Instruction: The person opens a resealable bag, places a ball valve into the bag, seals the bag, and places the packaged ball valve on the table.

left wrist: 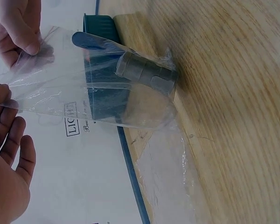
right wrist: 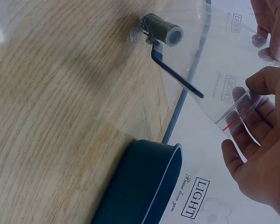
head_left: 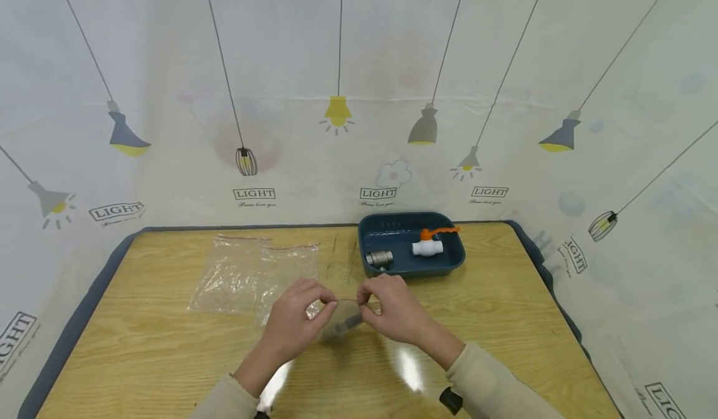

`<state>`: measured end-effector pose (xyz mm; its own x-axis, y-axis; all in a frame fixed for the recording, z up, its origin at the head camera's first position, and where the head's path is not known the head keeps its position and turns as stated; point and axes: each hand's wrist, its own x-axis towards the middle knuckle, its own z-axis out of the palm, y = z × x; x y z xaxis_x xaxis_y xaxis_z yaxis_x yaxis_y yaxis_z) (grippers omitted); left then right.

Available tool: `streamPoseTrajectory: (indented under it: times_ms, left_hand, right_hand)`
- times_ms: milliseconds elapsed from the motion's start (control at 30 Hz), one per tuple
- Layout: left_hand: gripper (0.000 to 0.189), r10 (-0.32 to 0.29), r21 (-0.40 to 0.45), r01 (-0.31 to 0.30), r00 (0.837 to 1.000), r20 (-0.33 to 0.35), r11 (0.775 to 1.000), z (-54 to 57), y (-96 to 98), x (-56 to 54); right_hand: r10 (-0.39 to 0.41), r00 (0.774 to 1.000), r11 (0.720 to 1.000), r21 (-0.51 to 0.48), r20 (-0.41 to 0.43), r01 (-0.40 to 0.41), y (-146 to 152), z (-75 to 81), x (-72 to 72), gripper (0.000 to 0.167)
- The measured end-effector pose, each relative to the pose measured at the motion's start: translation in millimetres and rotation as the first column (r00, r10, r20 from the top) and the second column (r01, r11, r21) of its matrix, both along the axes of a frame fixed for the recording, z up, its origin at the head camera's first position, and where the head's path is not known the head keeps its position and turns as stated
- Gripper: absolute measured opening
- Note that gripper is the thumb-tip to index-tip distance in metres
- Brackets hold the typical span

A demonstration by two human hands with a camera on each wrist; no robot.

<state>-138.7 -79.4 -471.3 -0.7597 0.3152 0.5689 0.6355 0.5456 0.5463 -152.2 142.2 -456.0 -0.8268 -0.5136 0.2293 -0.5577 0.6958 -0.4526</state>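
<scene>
My left hand (head_left: 291,322) and right hand (head_left: 395,310) pinch the top edge of a clear zip bag (right wrist: 196,56) between thumbs and fingers. The bag hangs upright over the near middle of the table. At its bottom lies a metal ball valve (right wrist: 161,29) with a dark blue lever handle (right wrist: 177,79). In the left wrist view the valve body (left wrist: 147,72) presses against the film at the bag's lower end. A red zip line (right wrist: 231,123) shows beside my right fingers. Whether the zip is sealed I cannot tell.
Behind my right hand a dark blue tray (head_left: 415,270) holds a metal fitting (head_left: 380,258) and a white plastic ball valve (head_left: 428,247) with an orange lever. Two flat clear bags (head_left: 230,275) lie on the wooden table (head_left: 151,344) to the left. A lamp-printed sheet (head_left: 303,157) hangs behind.
</scene>
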Motion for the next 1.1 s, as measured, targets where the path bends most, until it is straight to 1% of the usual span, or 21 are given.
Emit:
streamPoseTrajectory:
  times_ms: [267,500,700,900,1100]
  left_hand:
    - [0.005,0.002,-0.005,-0.002,1.0,0.02,1.0,-0.9,-1.0,0.2]
    - [0.005,0.008,-0.01,-0.008,1.0,0.006,1.0,-2.9,-2.7,-1.6]
    - [0.004,0.013,-0.013,-0.013,1.0,0.002,1.0,-0.7,-3.9,-1.9]
    - [0.004,0.013,-0.015,-0.013,1.0,0.025,1.0,0.0,-3.0,-0.2]
    - [0.005,0.022,-0.021,-0.021,0.999,0.045,1.0,2.2,-3.2,0.6]
  right_hand:
    - [0.004,1.0,1.0,-0.01,0.007,-0.004,1.9,-0.5,-0.1,0.008]
    - [-0.003,1.0,1.0,-0.004,0.024,0.003,5.0,-4.5,-1.6,0.008]
    - [0.007,0.999,1.0,-0.013,0.035,-0.007,6.3,-3.7,-0.9,0.006]
    - [0.004,0.999,1.0,-0.019,0.053,-0.003,8.9,-6.6,-1.4,0.006]
    - [0.006,0.999,1.0,-0.02,0.046,-0.005,11.2,-8.1,-1.0,0.008]
